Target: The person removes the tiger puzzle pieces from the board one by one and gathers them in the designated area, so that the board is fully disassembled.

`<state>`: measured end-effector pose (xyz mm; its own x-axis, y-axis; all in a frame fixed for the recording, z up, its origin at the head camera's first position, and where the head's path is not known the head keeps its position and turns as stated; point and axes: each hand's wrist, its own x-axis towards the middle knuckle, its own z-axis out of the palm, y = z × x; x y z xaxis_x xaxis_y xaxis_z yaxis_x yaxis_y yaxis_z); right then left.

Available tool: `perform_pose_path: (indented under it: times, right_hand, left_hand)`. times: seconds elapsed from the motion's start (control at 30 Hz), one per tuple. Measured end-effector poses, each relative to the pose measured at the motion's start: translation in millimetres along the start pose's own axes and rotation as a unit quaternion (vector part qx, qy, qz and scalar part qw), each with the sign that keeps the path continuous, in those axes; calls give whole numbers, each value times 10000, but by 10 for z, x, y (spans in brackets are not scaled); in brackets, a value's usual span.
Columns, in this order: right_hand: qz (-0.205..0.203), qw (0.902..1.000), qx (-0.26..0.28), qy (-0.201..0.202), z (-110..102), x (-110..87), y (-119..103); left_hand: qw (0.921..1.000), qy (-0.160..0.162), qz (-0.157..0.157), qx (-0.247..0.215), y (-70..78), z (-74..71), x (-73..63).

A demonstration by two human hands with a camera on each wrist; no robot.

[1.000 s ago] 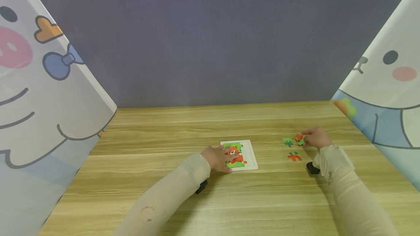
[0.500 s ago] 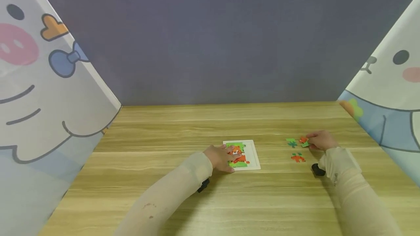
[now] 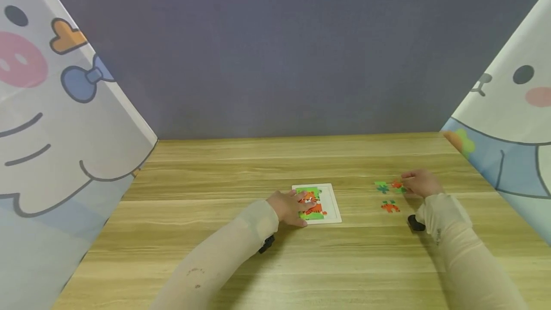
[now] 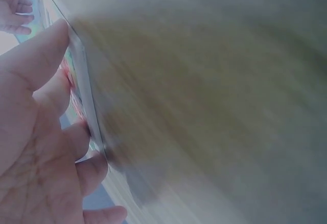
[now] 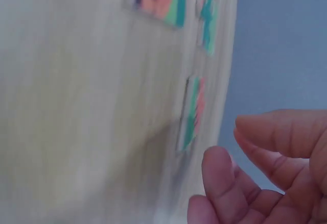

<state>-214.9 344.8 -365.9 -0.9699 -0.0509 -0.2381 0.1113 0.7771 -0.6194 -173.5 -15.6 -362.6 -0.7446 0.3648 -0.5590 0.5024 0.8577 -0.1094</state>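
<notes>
My left hand [image 3: 289,208] rests with spread fingers on a white-framed jigsaw board [image 3: 334,204] in the head view. Part of a tiger picture [image 3: 311,204] shows under and beside those fingers, against a white strip on the right. In the left wrist view, fingers [image 4: 51,55] lie along the frame's edge. My right hand [image 3: 422,183] is beside an orange and green jigsaw piece [image 3: 397,184]. Seen from the right wrist, that piece [image 5: 191,114] lies on the table, apart from the bent fingers [image 5: 219,170], and a gap separates thumb and fingers.
A green jigsaw piece [image 3: 381,187] lies left of the one by my right hand, and an orange tiger-striped piece [image 3: 390,206] sits nearer me. The wooden table [image 3: 241,166] ends at a grey back panel [image 3: 275,61]. Cartoon-printed panels [image 3: 107,147] flank it.
The head view has shifted slightly. My left hand stays on the board. The orange and green piece by my right hand sits slightly farther from the green piece than a second ago.
</notes>
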Motion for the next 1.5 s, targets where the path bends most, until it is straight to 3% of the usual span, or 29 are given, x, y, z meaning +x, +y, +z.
perform_pose_path:
  times: [0.17,0.47,0.8,1.07,1.5]
  right_hand:
    - [-349,9975,-613,34,75,-3,-195]
    - [-889,9952,-357,-209,366,18,-682]
    - [-1466,9883,-245,-330,731,183,-1047]
    - [-1641,9840,-426,-542,924,215,-1207]
    - [-1980,9750,-713,-714,1004,186,-1318]
  left_hand:
    - [10000,20,-31,15,-4,9,-3]
    - [9999,101,37,22,-10,22,-12]
    - [9999,92,109,6,-14,34,14]
    - [9997,118,165,-156,-14,9,30]
    - [9996,124,129,-214,-23,18,16]
